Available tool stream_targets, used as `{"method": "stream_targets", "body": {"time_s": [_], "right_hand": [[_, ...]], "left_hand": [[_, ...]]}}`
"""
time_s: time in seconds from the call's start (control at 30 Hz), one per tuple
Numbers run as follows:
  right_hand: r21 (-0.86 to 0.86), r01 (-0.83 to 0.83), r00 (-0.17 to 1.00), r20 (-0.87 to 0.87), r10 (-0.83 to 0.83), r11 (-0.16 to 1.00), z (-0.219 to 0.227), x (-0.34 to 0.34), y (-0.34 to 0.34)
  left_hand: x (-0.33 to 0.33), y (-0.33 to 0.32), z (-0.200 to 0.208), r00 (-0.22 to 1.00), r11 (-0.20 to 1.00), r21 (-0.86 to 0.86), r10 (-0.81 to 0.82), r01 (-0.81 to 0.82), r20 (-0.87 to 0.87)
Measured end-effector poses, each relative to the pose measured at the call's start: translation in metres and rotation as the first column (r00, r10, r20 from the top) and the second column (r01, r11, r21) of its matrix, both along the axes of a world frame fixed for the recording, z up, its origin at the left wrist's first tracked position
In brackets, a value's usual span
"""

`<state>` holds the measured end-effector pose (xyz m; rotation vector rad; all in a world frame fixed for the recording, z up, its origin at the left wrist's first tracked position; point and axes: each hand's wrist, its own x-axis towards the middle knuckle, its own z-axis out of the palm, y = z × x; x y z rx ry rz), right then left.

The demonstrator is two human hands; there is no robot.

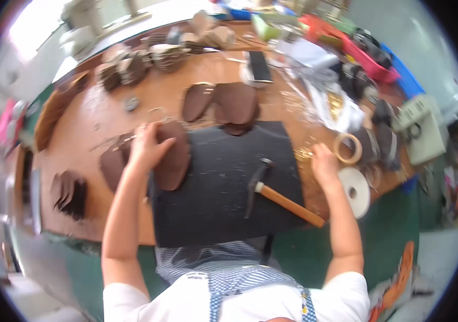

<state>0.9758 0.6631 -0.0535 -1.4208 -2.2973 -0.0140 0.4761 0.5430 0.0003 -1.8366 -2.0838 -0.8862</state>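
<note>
My left hand rests over brown leather pieces at the left of a black mat, thumb and fingers apart. Under its thumb lies a rounded brown leather piece; another brown piece is to its left. My right hand is at the mat's right side, fingers drawn together beside small gold-coloured metal pieces. Blur hides what its fingertips hold, if anything. A hammer with a wooden handle lies across the mat's right part.
More brown pieces lie beyond the mat, near a dark phone. Stacked pieces line the table's back edge; another stack sits left. Tape rolls, bags and a grey-green box crowd the right.
</note>
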Motion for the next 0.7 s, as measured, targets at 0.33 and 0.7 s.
{"method": "stream_targets", "body": {"time_s": [0.33,0.7], "right_hand": [[-0.101,0.072,0.941,-0.322,-0.101,0.992,0.011,-0.006,-0.01],[-0.558,-0.336,0.352,-0.822,-0.448,0.759,0.051,-0.03,-0.043]], "left_hand": [[-0.034,0.021,0.007,0.916,0.898,-0.395,-0.023,0.196,0.401],[0.012,-0.015,0.027,0.971,0.994,-0.054,-0.079,0.094,0.225]]}}
